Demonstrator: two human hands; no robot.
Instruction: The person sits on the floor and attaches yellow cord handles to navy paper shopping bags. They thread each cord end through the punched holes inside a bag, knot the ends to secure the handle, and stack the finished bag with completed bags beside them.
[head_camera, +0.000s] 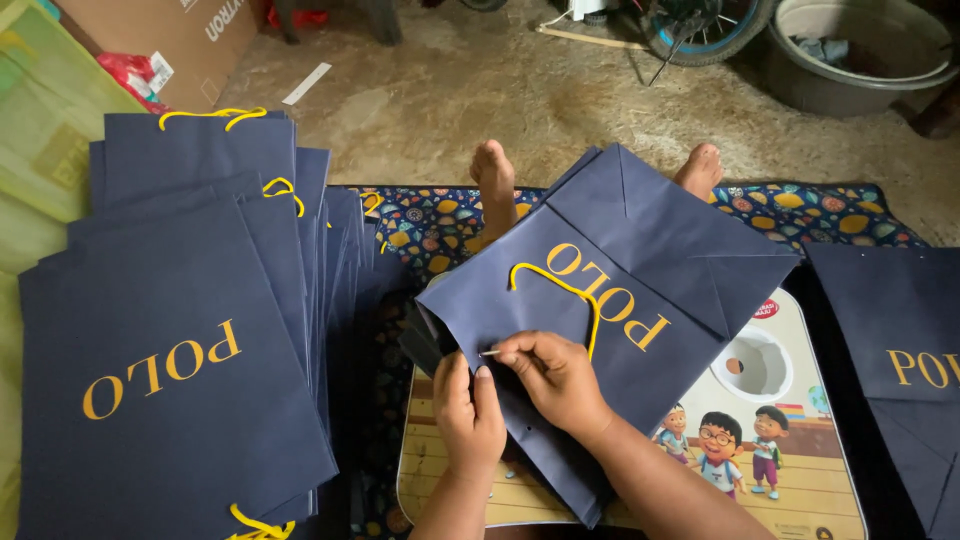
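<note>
Hands meet at the open mouth of a navy paper bag (640, 260) that lies flat and slanted across a small tabletop (800, 480) printed with cartoon children. The left hand (468, 415) grips the bag's near edge from below, fingers curled closed around the paper. The right hand (555, 375) pinches the end of the yellow cord handle (570, 290) between thumb and forefinger, right at the bag's rim; the rest of the cord loops up over the gold lettering on the bag's face. The bag's folded bottom points away toward two bare feet (495, 175) stretched out on a patterned mat (830, 210).

To the left, a fanned stack of finished navy bags (180, 330) with yellow handles overlaps in layers, well apart from the hands. Another navy bag (900, 340) lies flat at the right edge, just beside the tabletop. A green woven mat (40, 130) and a cardboard box (190, 40) sit at the upper left. Farther back on the dirt floor stand a grey basin (860, 60) and a bicycle wheel (700, 30).
</note>
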